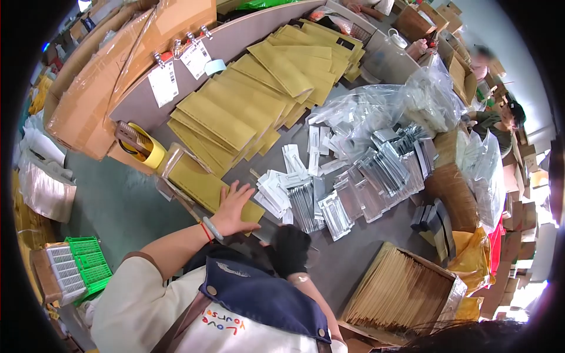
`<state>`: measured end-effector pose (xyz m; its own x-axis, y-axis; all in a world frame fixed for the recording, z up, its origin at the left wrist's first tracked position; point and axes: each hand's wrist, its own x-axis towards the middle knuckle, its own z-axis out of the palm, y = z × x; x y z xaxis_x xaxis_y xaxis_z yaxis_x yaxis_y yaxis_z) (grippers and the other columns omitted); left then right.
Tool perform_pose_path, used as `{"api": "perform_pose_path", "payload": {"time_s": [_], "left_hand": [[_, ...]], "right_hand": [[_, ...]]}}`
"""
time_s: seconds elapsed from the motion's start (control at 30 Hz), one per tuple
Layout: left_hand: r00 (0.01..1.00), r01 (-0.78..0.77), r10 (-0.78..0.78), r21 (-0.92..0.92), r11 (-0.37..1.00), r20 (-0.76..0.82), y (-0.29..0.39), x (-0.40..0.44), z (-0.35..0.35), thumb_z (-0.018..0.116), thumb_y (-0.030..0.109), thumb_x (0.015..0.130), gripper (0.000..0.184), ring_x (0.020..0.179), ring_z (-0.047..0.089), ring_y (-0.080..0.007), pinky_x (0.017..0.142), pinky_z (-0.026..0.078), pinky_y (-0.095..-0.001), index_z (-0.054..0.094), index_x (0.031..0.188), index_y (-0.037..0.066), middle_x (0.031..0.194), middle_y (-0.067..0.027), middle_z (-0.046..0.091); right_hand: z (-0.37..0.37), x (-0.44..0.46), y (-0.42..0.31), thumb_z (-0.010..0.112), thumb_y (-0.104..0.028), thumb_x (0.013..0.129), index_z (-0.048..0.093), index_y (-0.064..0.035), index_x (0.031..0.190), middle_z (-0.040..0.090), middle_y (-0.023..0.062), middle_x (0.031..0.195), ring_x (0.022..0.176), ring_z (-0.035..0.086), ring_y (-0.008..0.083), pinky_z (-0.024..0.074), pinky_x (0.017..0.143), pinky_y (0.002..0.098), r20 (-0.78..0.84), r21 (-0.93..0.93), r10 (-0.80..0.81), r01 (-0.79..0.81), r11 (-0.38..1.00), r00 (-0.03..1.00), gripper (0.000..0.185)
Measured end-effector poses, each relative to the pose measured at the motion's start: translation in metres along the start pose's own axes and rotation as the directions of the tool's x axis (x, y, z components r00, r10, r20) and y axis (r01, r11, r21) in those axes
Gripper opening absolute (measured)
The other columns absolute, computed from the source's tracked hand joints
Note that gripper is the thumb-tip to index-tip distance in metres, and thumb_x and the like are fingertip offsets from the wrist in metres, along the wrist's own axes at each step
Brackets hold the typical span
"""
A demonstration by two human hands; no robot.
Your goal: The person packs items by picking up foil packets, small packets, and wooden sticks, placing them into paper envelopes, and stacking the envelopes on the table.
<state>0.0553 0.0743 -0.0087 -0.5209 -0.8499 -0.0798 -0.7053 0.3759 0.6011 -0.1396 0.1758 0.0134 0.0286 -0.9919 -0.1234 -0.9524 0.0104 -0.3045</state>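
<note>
My left hand [234,210] is spread open, palm down, over the near end of a yellow mailer envelope [197,181] at the table's near edge. It wears a bangle and a red cord at the wrist. My right hand [289,250], in a black glove, is curled close to my body, just right of the left hand. A thin, shiny, see-through edge shows beside its fingers, but what it holds is hidden. In front of it lie flat silvery packs [305,206] in a row and white printed slips [272,191].
A fanned pile of yellow mailers [235,109] covers the table's back. Clear plastic bags [376,103] lie right of it. A carton of upright brown envelopes [397,294] stands at near right. A yellow holder [154,154] sits at the left edge. Other people [500,125] are at far right.
</note>
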Motion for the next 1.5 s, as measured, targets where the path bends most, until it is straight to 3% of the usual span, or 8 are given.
{"api": "perform_pose_path", "payload": {"time_s": [0.17, 0.3, 0.4, 0.7, 0.9, 1.1, 1.23, 1.5], "left_hand": [[1.0, -0.008, 0.008, -0.006, 1.0, 0.004, 0.005, 0.0, -0.005, 0.082, 0.049, 0.061, 0.098, 0.138, 0.024, -0.0456, 0.112, 0.013, -0.0604, 0.043, 0.137, 0.0, 0.144, -0.0228, 0.039], [0.999, -0.01, 0.01, 0.002, 1.0, -0.04, -0.001, -0.001, 0.007, 0.084, 0.052, 0.057, 0.102, 0.139, 0.023, -0.0478, 0.113, 0.018, -0.0605, 0.044, 0.138, 0.003, 0.146, -0.0217, 0.039], [0.992, -0.079, 0.061, -0.16, 0.984, -0.114, -0.017, 0.001, 0.018, 0.084, 0.055, 0.056, 0.099, 0.135, 0.028, -0.0478, 0.111, 0.019, -0.0603, 0.05, 0.132, 0.001, 0.14, -0.0232, 0.044], [1.0, 0.016, -0.016, -0.095, 0.995, -0.006, -0.006, 0.001, 0.008, 0.083, 0.056, 0.054, 0.102, 0.138, 0.023, -0.0447, 0.113, 0.008, -0.059, 0.049, 0.131, -0.001, 0.14, -0.0233, 0.043], [0.982, -0.182, 0.178, -0.084, 0.98, -0.057, -0.031, 0.007, 0.017, 0.084, 0.042, 0.06, 0.092, 0.131, 0.035, -0.0455, 0.111, 0.026, -0.0537, 0.047, 0.134, 0.001, 0.138, -0.0228, 0.045], [0.845, -0.527, 0.526, 0.015, 0.85, -0.098, 0.021, 0.078, -0.015, 0.074, 0.018, 0.074, 0.046, 0.114, 0.05, -0.0334, 0.095, 0.04, -0.0469, 0.061, 0.117, 0.007, 0.117, -0.0121, 0.057], [0.862, -0.497, 0.504, 0.29, 0.818, 0.057, 0.019, 0.104, 0.007, 0.076, 0.019, 0.073, 0.043, 0.104, 0.051, -0.027, 0.088, 0.04, -0.0442, 0.064, 0.114, 0.013, 0.106, -0.0064, 0.058], [0.879, -0.448, 0.412, 0.121, 0.886, 0.239, 0.015, 0.102, -0.006, 0.075, 0.02, 0.073, 0.034, 0.093, 0.059, -0.0293, 0.08, 0.047, -0.0427, 0.068, 0.105, 0.011, 0.095, -0.0089, 0.062]], "right_hand": [[0.004, 0.006, -0.005, 0.069, -0.052, 0.074, 0.057, -0.0064, 0.107, 0.059, 0.0114, 0.098, 0.091, 0.058, 0.0304, 0.0383, 0.081, 0.0457, -0.111, 0.047, -0.056, 0.062, 0.997, 0.992, 0.057], [-0.046, -0.012, 0.011, 0.067, -0.057, 0.075, 0.059, -0.0058, 0.113, 0.061, 0.0158, 0.108, 0.096, 0.06, 0.0339, 0.0414, 0.085, 0.0479, 0.407, -0.036, 0.191, -0.193, 0.98, 0.893, 0.064], [-0.042, -0.047, 0.039, 0.072, -0.054, 0.072, 0.061, -0.0089, 0.107, 0.064, 0.0125, 0.094, 0.083, 0.065, 0.0318, 0.0474, 0.07, 0.0478, -0.005, -0.093, 0.081, -0.081, 0.992, 0.997, 0.059], [-0.047, -0.029, 0.023, 0.072, -0.052, 0.073, 0.059, -0.0079, 0.107, 0.063, 0.0141, 0.099, 0.089, 0.063, 0.0317, 0.0455, 0.076, 0.0495, 0.253, -0.001, 0.135, -0.139, 0.99, 0.958, 0.057], [0.045, 0.019, 0.009, 0.071, -0.042, 0.069, 0.064, -0.0074, 0.092, 0.063, 0.0146, 0.08, 0.076, 0.064, 0.033, 0.0469, 0.065, 0.0473, -0.231, 0.046, -0.177, 0.192, 0.98, 0.957, 0.042], [-0.032, -0.037, 0.033, 0.075, -0.028, 0.073, 0.067, -0.0089, 0.098, 0.063, 0.0099, 0.105, 0.101, 0.057, 0.0317, 0.0432, 0.083, 0.0444, -0.231, 0.217, 0.063, -0.012, 0.976, 0.971, 0.033], [-0.031, -0.081, 0.062, 0.074, -0.023, 0.076, 0.063, -0.0072, 0.11, 0.062, 0.0135, 0.107, 0.103, 0.057, 0.0334, 0.0433, 0.09, 0.0435, -0.428, 0.261, 0.27, -0.168, 0.951, 0.862, 0.039], [-0.038, -0.098, 0.094, 0.074, -0.019, 0.076, 0.061, -0.0074, 0.113, 0.062, 0.0136, 0.108, 0.103, 0.056, 0.0343, 0.0435, 0.09, 0.0443, -0.503, 0.33, 0.395, -0.252, 0.91, 0.769, 0.041]]}}
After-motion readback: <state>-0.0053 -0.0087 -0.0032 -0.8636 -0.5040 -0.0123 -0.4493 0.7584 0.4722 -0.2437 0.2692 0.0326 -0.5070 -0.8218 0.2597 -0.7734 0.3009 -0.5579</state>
